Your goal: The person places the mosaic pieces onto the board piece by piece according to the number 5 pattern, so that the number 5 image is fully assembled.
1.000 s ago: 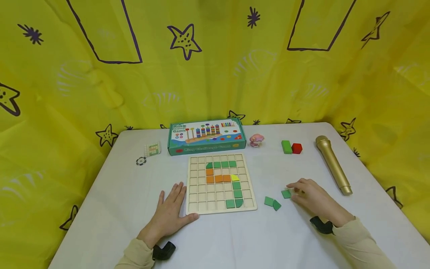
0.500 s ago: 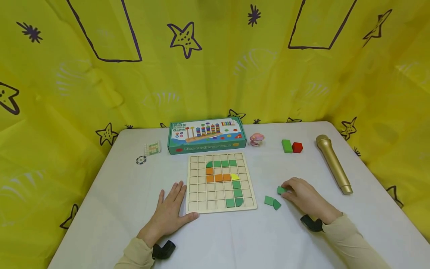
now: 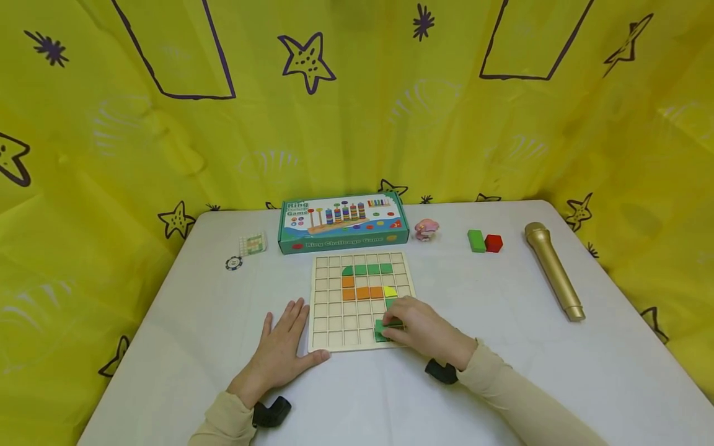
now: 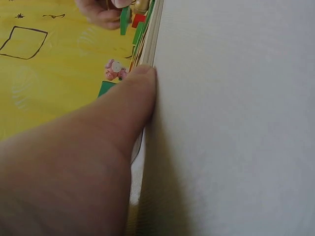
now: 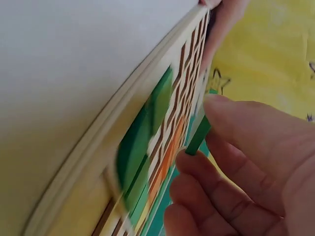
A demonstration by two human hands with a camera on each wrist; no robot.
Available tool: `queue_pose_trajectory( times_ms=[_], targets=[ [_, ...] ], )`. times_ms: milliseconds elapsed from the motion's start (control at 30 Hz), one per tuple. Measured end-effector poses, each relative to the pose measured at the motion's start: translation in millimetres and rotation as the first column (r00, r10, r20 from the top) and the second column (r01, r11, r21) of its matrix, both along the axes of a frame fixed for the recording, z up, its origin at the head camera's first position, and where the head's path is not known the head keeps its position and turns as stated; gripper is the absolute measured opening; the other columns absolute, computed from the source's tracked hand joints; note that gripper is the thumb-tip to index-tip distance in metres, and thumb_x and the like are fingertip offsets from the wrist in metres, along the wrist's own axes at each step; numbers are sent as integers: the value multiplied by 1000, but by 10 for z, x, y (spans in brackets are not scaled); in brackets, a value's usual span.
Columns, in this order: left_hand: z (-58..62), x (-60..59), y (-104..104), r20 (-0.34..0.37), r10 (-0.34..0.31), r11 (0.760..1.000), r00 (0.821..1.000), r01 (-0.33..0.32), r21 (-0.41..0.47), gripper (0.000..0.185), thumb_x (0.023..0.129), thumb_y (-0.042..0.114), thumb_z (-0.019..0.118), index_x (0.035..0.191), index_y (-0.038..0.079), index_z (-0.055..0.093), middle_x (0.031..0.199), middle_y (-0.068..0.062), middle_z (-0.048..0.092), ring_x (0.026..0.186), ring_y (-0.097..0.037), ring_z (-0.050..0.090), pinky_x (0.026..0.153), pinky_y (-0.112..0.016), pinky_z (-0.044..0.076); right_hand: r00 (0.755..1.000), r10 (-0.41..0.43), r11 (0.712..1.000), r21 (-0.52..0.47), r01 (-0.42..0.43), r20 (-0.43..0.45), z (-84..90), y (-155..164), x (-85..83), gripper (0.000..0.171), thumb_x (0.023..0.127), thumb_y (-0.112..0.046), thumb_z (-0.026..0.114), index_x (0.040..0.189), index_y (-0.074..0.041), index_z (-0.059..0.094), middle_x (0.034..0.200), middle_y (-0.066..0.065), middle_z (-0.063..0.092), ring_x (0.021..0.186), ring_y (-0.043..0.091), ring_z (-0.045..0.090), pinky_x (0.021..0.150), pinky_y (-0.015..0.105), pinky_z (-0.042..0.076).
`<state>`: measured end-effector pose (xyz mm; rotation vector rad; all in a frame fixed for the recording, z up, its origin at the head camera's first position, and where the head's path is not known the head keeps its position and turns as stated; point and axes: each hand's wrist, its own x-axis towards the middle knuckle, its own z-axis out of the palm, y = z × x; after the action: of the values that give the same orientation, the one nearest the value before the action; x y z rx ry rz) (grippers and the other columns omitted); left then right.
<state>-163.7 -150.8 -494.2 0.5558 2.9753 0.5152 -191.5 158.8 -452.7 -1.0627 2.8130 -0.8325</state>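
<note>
My right hand [image 3: 426, 331] pinches a small green tile [image 5: 198, 133] between thumb and fingers. It hovers over the lower right of a wooden grid board [image 3: 336, 324]. In the right wrist view the tile is tilted and apart from the board. Green, orange and yellow tiles lie in the grid, among them an orange tile [image 3: 362, 293] and a yellow tile [image 3: 390, 292]. Some lower-right tiles are hidden behind my right hand. My left hand [image 3: 279, 359] rests flat on the table, fingers along the board's left edge, thumb [image 4: 140, 86] at its near-left corner.
Behind the board lies a ring game box [image 3: 343, 223], with a pink figurine [image 3: 426, 229] beside it. Further right are a green block [image 3: 476, 241], a red block [image 3: 493, 243] and a gold microphone [image 3: 554, 271]. A patterned card [image 3: 253, 244] and a round chip [image 3: 234, 263] lie left.
My right hand has picked up a green tile from the table at right and moved left over the board. The loose green tiles are now out of sight behind it. My left hand stays put.
</note>
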Motion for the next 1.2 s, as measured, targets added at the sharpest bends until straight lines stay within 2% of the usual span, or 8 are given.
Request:
queue_pose_trajectory(
  times_ms=[133, 300, 533, 700, 800, 967, 1100, 1200],
  targets=[
    [15, -6, 5, -1, -2, 1000, 1000, 2, -1, 104, 85, 72, 53, 152, -3, 27, 159, -16, 19, 146, -32, 9, 111, -63, -1, 997, 59, 998, 33, -58, -49, -8, -186, -18, 10, 86, -20, 78, 90, -13, 71, 89, -8, 62, 87, 11, 55, 80, 30, 49],
    [21, -7, -4, 7, -3, 1000, 1000, 3, -3, 104, 85, 73, 52, 152, -3, 26, 159, -16, 18, 147, -32, 9, 111, -62, -1, 991, 104, 993, 58, -99, -82, -37, -269, -23, 9, 84, -18, 79, 87, -14, 71, 86, -8, 61, 84, 10, 54, 78, 28, 49],
    [11, -6, -17, 6, 0, 1000, 1000, 0, -4, 105, 85, 74, 51, 152, -3, 26, 160, -16, 18, 147, -32, 9, 111, -62, -1, 986, 121, 991, 71, -113, -113, -85, -307, -19, 8, 84, -18, 79, 83, -17, 71, 87, -9, 60, 85, 10, 51, 77, 26, 47],
    [0, -1, -7, -2, 6, 1000, 1000, -6, 4, 105, 84, 74, 52, 152, -3, 26, 159, -16, 18, 146, -32, 9, 111, -63, -1, 978, 141, 990, 44, -136, -153, -81, -261, -26, 6, 84, -21, 80, 83, -16, 76, 91, -6, 56, 86, 12, 49, 76, 26, 45],
    [-7, 3, 3, -7, 3, 1000, 1000, -3, 13, 105, 84, 73, 53, 152, -3, 27, 159, -17, 19, 146, -33, 10, 111, -63, -1, 984, 99, 995, 18, -97, -151, -50, -132, -27, 5, 87, -17, 76, 89, -12, 77, 92, -6, 57, 86, 12, 49, 75, 27, 45],
    [-17, 7, 7, -14, 2, 1000, 1000, -2, 16, 105, 84, 72, 54, 152, -3, 27, 159, -17, 20, 146, -34, 10, 110, -63, -1, 992, -24, 999, 22, 27, -122, -24, 255, -39, 12, 89, -5, 72, 100, -5, 76, 95, -3, 62, 92, 15, 53, 80, 32, 49],
    [-20, 1, 3, -21, 4, 1000, 1000, -3, 17, 105, 84, 72, 54, 151, -3, 28, 159, -17, 20, 146, -33, 10, 110, -63, -1, 986, -136, 988, 63, 142, -93, -47, 604, -43, 14, 87, -1, 71, 101, -3, 75, 95, 0, 66, 92, 19, 57, 81, 37, 50],
    [-18, 0, 1, -21, 4, 1000, 1000, -3, 17, 105, 84, 72, 54, 151, -4, 28, 159, -17, 20, 146, -33, 10, 110, -63, -1, 978, -205, 975, 83, 207, -38, -61, 802, -18, 13, 87, -3, 72, 99, -3, 75, 92, -1, 66, 88, 19, 57, 77, 37, 51]
  ],
)
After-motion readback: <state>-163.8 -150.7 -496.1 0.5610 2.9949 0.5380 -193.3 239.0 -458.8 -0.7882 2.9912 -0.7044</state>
